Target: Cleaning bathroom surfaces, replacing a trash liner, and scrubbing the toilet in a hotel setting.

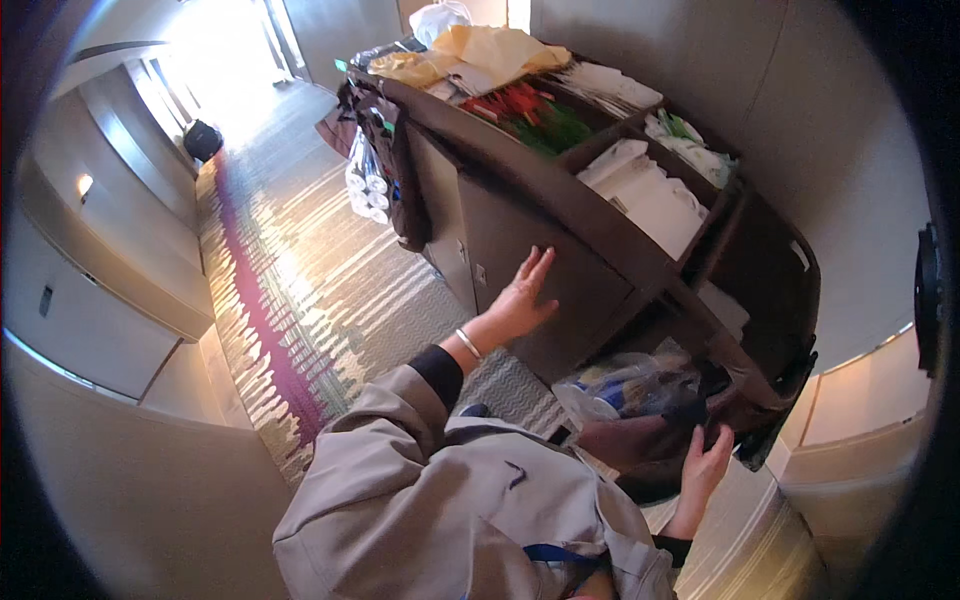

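Observation:
A brown housekeeping cart point(517, 187) stands before me along the wall. My left hand point(525, 296), a bangle at its wrist, is stretched out over the cart's side door panel point(555, 277) with fingers apart; whether it touches the panel I cannot tell. Lower right, my right hand point(705, 461) has thumb and fingers spread beside a dark maroon fabric bag point(637, 446) at the cart's near end. Nothing shows in either palm. A clear plastic bag point(637, 386) with mixed contents bulges from that fabric bag. White stacked items point(649, 195) fill an upper compartment.
On the cart top lie yellowish wrappings point(502, 52), a white plastic bag point(441, 21) and red-and-green packets point(532, 116). Clear bottles point(367, 187) hang in a bag at the far end. Patterned carpet point(337, 277) runs down the corridor towards a black object point(202, 140).

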The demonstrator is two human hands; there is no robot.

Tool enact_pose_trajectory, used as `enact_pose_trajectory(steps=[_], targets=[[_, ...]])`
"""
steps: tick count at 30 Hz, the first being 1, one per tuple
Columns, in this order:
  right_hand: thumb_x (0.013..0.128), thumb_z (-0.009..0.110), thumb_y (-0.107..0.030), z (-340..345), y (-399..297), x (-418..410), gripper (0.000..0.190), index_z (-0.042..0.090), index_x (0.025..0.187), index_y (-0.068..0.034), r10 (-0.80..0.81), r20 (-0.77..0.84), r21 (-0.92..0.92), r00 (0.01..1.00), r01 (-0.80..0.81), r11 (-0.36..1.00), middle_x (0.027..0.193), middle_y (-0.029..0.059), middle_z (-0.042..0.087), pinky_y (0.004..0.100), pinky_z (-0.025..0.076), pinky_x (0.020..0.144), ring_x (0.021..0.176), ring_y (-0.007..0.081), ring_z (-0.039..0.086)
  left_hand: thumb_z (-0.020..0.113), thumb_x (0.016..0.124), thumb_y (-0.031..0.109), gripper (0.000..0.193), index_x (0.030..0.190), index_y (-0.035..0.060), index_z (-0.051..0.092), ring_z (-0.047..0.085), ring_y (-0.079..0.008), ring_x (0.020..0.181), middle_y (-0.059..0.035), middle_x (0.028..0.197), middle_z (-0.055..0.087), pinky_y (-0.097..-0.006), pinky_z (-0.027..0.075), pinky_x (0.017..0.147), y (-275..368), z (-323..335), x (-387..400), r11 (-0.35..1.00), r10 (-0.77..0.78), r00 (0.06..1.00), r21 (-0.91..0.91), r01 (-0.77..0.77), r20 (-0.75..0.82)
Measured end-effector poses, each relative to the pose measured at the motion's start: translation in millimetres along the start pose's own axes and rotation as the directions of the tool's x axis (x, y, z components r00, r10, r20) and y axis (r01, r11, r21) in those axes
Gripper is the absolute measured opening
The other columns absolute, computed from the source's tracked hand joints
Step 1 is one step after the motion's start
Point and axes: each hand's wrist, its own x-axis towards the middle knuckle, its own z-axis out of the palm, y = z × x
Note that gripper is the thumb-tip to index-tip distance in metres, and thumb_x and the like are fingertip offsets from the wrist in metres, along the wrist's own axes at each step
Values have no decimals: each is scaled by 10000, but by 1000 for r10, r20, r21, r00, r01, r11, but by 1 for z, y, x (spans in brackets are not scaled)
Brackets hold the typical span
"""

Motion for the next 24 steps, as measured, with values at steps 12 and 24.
enact_pose_trajectory(steps=[12, 24], targets=[[968, 552, -64, 58, -145, 25, 219, 596, 1182, -52, 11, 399, 466, 917, -213, 859, 962, 150, 703, 359, 554, 688, 851, 263, 715, 698, 871, 144, 737, 1508, 109, 329, 277, -346, 1449, -208, 1585, 225, -404, 353, 1130, -47, -60, 2, 963, 186, 964, -231, -141, 188], [923, 606, -223, 277, -428, 86, 231, 660, 1090, -74, -619, 430, 529, 657, 373, 763, 1043, 196, 676, 414, 532, 820, 938, 354, 657, 635, 944, 290, 483, 1360, 63, 541, 566, -347, 1210, -166, 1448, 480, -412, 481, 981, -203, -345, -103, 321, -722, 649, 947, 9, 238]])
